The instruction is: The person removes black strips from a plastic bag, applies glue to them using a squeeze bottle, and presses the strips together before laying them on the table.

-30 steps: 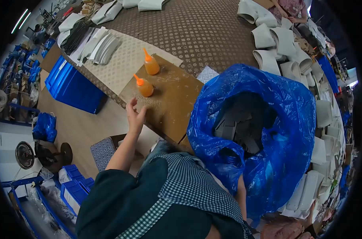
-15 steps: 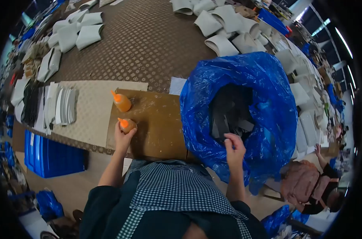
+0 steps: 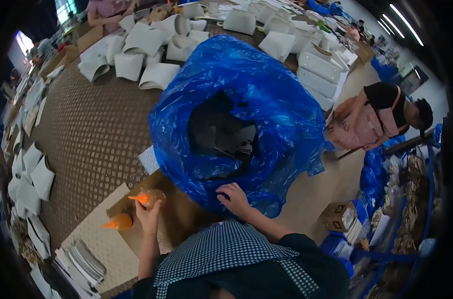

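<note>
Left hand: Your left hand has its thumb and fingers clamped on the first bottle, down at its lower side.
First bottle: The first bottle is see-through with an orange tip, and it is over the brown board. The tip points to the left of the view. It is hard to be sure if the bottom touches the board.
Second bottle: The second bottle has an orange tip too. It is on the board, just beside your left hand, and its tip points left as well.
Right hand: Your right hand is at the near side of the blue bag, touching it. The fingers are bent and close together, but you cannot tell if they pinch the plastic.
Blue bag: It is big and crinkly, with its mouth wide open.
Dark pieces: The dark pieces are flat bits in a loose heap inside the bag.
Pale sheet: The pale sheet is by the board, and the stack of thin strips is on it.
Table: The brown table has little shapes all over it. White bent pieces are piled past the bag.
People: One person in a pink apron leans forward on the right. Another person is at the far left edge of the table.
</note>
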{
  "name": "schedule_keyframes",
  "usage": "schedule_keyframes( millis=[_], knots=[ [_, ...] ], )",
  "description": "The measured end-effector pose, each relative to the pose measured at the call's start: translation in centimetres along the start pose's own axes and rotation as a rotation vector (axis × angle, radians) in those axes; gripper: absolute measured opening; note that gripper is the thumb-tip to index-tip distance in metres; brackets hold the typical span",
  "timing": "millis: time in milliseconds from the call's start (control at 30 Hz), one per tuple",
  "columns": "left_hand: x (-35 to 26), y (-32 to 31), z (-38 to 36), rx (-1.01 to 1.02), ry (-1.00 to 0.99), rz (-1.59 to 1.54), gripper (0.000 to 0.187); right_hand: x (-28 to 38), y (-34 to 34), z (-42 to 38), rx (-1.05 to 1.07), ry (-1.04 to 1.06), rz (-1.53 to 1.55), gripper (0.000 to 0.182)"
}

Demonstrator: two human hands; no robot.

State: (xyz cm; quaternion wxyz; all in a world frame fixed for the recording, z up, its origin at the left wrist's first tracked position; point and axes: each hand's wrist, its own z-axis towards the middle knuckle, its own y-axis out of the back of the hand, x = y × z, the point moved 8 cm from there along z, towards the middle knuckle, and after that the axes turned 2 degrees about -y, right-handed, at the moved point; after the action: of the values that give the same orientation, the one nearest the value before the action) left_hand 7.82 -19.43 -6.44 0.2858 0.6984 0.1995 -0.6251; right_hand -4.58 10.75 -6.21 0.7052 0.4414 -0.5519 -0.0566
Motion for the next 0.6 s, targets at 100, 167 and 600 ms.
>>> schedule_keyframes(
  millis=[100,167,600],
  knots=[
    [-1.1,-2.1,0.4,0.052,-0.020,-0.002,0.060,3.0,3.2,2.4,-0.185,0.117,0.176,0.021],
    [-2.2,-4.2,0.5,0.141,-0.004,-0.020,0.065,5.8,3.5,4.1,-0.035,0.088,0.306,0.035],
    [-10.0,-16.6,-1.9,0.410,-0.181,0.023,0.074,7.3,4.8,7.2,0.118,0.230,0.297,0.073]
  ],
)
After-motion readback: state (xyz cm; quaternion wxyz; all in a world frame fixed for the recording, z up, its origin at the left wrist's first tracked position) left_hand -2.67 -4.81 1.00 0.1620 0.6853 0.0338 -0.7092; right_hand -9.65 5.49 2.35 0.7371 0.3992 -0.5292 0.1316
